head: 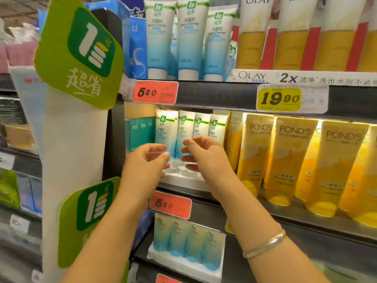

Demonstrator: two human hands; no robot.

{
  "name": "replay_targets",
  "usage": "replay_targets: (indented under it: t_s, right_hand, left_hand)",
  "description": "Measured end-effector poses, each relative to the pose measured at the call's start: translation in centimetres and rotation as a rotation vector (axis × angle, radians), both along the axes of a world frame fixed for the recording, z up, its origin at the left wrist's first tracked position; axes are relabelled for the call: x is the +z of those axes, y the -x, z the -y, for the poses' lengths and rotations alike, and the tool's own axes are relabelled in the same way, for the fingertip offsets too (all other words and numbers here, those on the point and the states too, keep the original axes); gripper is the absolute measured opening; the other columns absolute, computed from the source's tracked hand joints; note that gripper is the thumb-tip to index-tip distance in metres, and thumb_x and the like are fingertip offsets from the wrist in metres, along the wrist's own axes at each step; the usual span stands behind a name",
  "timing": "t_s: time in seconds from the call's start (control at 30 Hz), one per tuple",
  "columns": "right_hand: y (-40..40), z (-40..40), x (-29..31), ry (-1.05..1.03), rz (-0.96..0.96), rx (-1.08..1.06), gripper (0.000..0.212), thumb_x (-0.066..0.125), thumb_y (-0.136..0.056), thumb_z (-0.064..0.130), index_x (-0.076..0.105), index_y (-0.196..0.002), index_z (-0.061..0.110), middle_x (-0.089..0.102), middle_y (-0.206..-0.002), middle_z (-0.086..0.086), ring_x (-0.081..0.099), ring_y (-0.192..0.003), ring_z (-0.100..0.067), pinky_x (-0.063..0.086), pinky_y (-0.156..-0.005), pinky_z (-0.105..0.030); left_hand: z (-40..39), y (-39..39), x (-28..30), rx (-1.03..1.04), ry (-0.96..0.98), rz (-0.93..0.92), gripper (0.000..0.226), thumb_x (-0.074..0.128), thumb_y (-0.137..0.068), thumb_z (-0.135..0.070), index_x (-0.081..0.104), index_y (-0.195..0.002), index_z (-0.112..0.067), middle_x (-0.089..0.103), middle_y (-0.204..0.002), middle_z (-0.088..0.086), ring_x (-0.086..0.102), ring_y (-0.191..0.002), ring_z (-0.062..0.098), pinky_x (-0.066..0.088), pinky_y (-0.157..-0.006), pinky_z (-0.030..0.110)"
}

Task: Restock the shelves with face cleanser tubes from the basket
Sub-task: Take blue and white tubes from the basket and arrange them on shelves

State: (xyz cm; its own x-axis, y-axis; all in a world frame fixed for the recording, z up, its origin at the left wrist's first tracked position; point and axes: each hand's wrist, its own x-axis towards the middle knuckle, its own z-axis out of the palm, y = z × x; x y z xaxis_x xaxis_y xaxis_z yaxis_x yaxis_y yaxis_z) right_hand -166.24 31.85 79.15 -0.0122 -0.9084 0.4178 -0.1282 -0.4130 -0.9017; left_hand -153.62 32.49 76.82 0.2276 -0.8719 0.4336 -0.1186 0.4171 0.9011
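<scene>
So the face cleanser tubes (184, 135) are standing in a row on the middle shelf (206, 194), caps down in a white tray (179, 177), crimped ends up, so the long axis runs straight up and down with the labels facing out at the shopper. My guess is they stand that way so the name reads at a glance and the flat caps give them a steady base. Both hands are right in front of the row. The left hand (145, 158) has its fingers loosely curled beside the leftmost tube, and the right hand (201, 153) sits over the lower part of the middle ones. Neither seems to be clamped on anything; they look relaxed and apart, more like nudging the row straight, though I can't tell whether the fingertips actually touch a tube. There's a silver bangle (265, 245) on the right wrist. More of the same tubes sit on the shelf above and below, a red price tag (170, 205) hangs under the row, and yellow tubes (289, 160) fill the space to the right. No basket in view.
</scene>
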Motion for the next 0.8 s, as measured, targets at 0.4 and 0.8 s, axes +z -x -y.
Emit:
replay_targets:
  t_s: [0.4,0.8]
  right_hand:
    - [2.1,-11.7,-6.8,-0.139,0.209,-0.211,0.014,0.052,-0.093,0.018,0.059,-0.082,0.019,0.062,-0.068,0.004,0.057,-0.056,-0.004,0.047,-0.054,-0.015]
    - [4.7,-31.4,-26.0,-0.735,0.445,-0.779,0.013,0.049,-0.095,0.019,0.056,-0.085,0.016,0.06,-0.078,-0.002,0.056,-0.064,-0.011,0.042,-0.06,-0.024]
  left_hand:
    - [-6.2,-0.3,-6.9,-0.544,-0.173,-0.134,0.017,0.057,-0.088,-0.01,0.065,-0.079,-0.022,0.071,-0.068,-0.01,0.065,-0.06,0.001,0.05,-0.053,0.012]
    - [-16.1,2.8,-23.9,-0.974,-0.725,0.184,0.014,0.056,-0.089,-0.008,0.065,-0.086,-0.017,0.068,-0.069,-0.005,0.06,-0.051,0.0,0.045,-0.047,0.015]
